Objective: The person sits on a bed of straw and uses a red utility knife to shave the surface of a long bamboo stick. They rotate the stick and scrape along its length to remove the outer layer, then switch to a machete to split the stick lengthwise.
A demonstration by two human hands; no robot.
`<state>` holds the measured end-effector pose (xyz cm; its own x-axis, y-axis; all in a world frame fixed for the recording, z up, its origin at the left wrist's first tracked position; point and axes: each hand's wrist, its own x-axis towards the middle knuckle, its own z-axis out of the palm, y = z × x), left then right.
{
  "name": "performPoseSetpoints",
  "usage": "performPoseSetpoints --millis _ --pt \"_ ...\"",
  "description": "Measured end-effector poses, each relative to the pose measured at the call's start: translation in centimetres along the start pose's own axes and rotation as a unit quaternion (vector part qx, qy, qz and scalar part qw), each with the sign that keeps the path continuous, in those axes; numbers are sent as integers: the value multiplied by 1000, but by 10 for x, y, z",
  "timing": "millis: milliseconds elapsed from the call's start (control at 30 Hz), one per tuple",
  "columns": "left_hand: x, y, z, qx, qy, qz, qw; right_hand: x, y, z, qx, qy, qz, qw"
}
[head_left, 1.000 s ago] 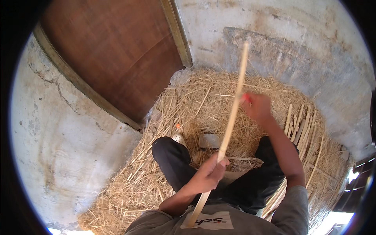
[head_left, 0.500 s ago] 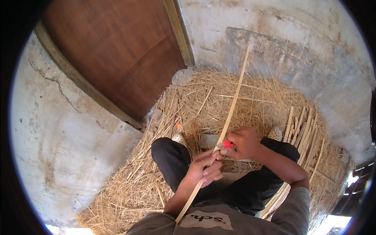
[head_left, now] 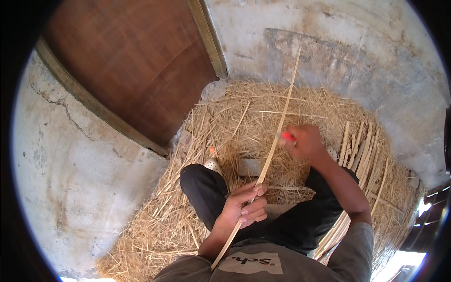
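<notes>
A long, pale bamboo strip (head_left: 284, 118) slants from my waist up toward the far wall. My left hand (head_left: 245, 205) is closed around its lower part, just above my lap. Farther up the strip, my right hand (head_left: 305, 143) is closed on a small red-handled knife (head_left: 288, 136). The knife's working end lies close against the strip's right side. Motion blurs that end, so I cannot tell whether it touches. The strip's lowest end rests against my grey shirt.
Straw and shavings (head_left: 277, 98) cover the floor around my crossed legs. A bundle of split bamboo strips (head_left: 369, 150) lies at the right. A grey block (head_left: 249, 167) sits between my feet. Ahead are a brown door (head_left: 136, 61) and a stained plaster wall (head_left: 347, 56).
My right hand has moved the knife up along the strip, away from my left hand. The left hand keeps its hold in about the same place.
</notes>
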<state>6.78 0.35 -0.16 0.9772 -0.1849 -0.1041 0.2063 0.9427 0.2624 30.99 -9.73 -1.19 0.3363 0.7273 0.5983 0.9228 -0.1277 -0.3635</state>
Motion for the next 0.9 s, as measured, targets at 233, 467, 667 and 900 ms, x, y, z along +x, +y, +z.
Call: performPoseSetpoints --millis 233,467,667,900 --pt "-21 -6 10 86 71 -27 993 9 25 -3 -38 46 63 996" --pt "-52 -15 4 136 91 -74 984 4 90 -29 -164 4 149 975" --pt "-27 -8 13 206 114 21 972 -42 -38 25 -21 -112 -114 987" --pt "-10 -19 16 271 146 68 949 -20 -14 22 84 -9 134 987"
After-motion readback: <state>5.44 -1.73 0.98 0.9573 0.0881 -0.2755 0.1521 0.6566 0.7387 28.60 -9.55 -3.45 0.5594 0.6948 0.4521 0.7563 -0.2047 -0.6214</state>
